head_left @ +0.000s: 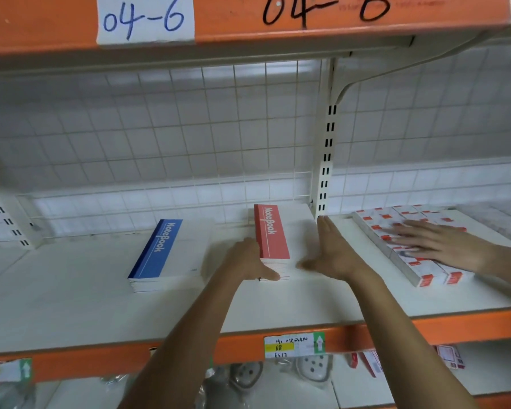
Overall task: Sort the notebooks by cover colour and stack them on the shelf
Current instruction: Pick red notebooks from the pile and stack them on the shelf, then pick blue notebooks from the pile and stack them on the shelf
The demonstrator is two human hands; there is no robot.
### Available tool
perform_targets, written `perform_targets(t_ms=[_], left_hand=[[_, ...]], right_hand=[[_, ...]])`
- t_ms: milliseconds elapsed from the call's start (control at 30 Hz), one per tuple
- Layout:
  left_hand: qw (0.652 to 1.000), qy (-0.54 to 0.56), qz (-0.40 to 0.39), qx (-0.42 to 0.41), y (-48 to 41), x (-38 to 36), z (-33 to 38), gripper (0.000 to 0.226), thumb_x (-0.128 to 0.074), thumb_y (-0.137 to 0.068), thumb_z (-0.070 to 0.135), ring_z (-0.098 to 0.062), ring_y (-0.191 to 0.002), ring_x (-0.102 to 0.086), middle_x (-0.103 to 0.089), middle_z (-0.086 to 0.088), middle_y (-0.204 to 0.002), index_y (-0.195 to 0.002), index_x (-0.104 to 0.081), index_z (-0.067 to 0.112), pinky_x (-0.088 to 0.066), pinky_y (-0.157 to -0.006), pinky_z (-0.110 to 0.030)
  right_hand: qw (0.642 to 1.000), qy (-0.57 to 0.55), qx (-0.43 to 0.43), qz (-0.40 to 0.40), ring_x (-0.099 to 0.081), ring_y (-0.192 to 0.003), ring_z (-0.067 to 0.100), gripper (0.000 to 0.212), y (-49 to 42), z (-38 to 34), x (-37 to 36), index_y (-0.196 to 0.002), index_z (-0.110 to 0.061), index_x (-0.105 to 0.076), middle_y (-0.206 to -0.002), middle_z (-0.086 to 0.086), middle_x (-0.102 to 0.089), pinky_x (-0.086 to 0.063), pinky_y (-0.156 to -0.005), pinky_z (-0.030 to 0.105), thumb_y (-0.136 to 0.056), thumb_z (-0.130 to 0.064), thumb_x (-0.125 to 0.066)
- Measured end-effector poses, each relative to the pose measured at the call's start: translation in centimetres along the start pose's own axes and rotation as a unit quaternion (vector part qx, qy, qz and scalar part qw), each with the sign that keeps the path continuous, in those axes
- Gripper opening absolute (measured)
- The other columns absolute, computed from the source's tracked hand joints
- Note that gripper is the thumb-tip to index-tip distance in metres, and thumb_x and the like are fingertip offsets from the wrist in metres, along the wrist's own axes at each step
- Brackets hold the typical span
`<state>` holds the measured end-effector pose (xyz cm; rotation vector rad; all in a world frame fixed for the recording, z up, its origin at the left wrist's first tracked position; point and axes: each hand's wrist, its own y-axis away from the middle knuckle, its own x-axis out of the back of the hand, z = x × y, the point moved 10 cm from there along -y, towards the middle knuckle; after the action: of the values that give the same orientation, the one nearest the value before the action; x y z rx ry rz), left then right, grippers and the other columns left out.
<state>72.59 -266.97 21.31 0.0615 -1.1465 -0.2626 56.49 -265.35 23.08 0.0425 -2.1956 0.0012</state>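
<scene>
Blue notebooks (163, 255): lying stacked centre-left on the shelf (71, 290)
Left hand (248, 261): pressing the red stack's left edge, released, grasping nothing
Red notebooks (272, 234): sitting stacked mid-frame between both hands
Right hand (334, 249): pressing flat against the right edge, fingers straight
Another person's hand (437, 240): resting flat on boxes (416, 270), right of frame

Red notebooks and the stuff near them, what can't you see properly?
Head view only:
- Red stack: how many notebooks; left hand and right hand cover its edges.
- Boxes: print too small, partly under another person's hand.
- Shelf label: writing blurred.
- Lower shelf goods: blurred, hidden behind the arms.
</scene>
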Motion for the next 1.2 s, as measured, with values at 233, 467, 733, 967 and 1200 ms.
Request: perform_targets(t_ms=[233, 467, 733, 967, 1200], left_hand=[[0.989, -0.047, 0.142, 0.015, 4.3, 4.9, -2.6, 0.059, -0.06, -0.09, 0.02, -0.026, -0.127, -0.045, -0.047, -0.01, -0.139, -0.142, -0.033, 0.01, -0.041, -0.1, -0.031], [0.958, -0.017, 0.275, 0.086, 11.3, 8.3, -13.3, 0.039, -0.04, -0.1, 0.031, -0.024, -0.121, -0.049, -0.052, -0.008, -0.134, -0.134, -0.045, 0.013, -0.043, -0.096, -0.035], [0.938, -0.029, 0.295, 0.18, 21.8, 12.3, -29.7, 0.041, -0.038, -0.1, 0.035, -0.031, -0.116, -0.051, -0.058, -0.014, -0.124, -0.128, -0.052, 0.008, -0.041, -0.096, -0.039], [0.919, -0.031, 0.315, 0.233, 30.3, 16.0, -42.9, 0.036, -0.04, -0.098, 0.033, -0.032, -0.108, -0.056, -0.062, -0.014, -0.114, -0.116, -0.058, 0.008, -0.045, -0.088, -0.039], [0.895, -0.008, 0.356, 0.267, 34.7, 19.1, -52.0, 0.032, -0.047, -0.095, 0.038, -0.027, -0.103, -0.061, -0.065, -0.008, -0.111, -0.111, -0.06, 0.013, -0.052, -0.087, -0.042]], right_hand=[[0.984, 0.02, 0.176, 0.017, -0.04, -0.129, 0.029, 0.041, 2.7, -10.2, -2.4, -0.134, -0.005, -0.042, -0.137, 0.012, -0.047, -0.029, -0.094, 0.021, -0.094, -0.013, -0.049], [0.962, 0.021, 0.273, -0.004, -0.034, -0.136, 0.022, 0.043, 5.1, -20.2, -11.9, -0.142, -0.007, -0.037, -0.147, 0.011, -0.039, -0.017, -0.111, 0.021, -0.1, -0.019, -0.037], [0.944, -0.004, 0.322, -0.069, -0.039, -0.132, 0.023, 0.04, 10.1, -34.7, -24.1, -0.138, -0.008, -0.042, -0.144, 0.009, -0.043, -0.022, -0.105, 0.02, -0.099, -0.018, -0.04], [0.939, -0.006, 0.328, -0.104, -0.045, -0.128, 0.027, 0.039, 14.0, -45.9, -34.3, -0.134, -0.006, -0.047, -0.139, 0.012, -0.048, -0.033, -0.103, 0.029, -0.096, -0.016, -0.044], [0.933, 0.012, 0.341, -0.118, -0.051, -0.117, 0.029, 0.031, 15.5, -54.4, -40.0, -0.124, -0.007, -0.053, -0.128, 0.013, -0.056, -0.039, -0.091, 0.029, -0.095, -0.017, -0.046]])
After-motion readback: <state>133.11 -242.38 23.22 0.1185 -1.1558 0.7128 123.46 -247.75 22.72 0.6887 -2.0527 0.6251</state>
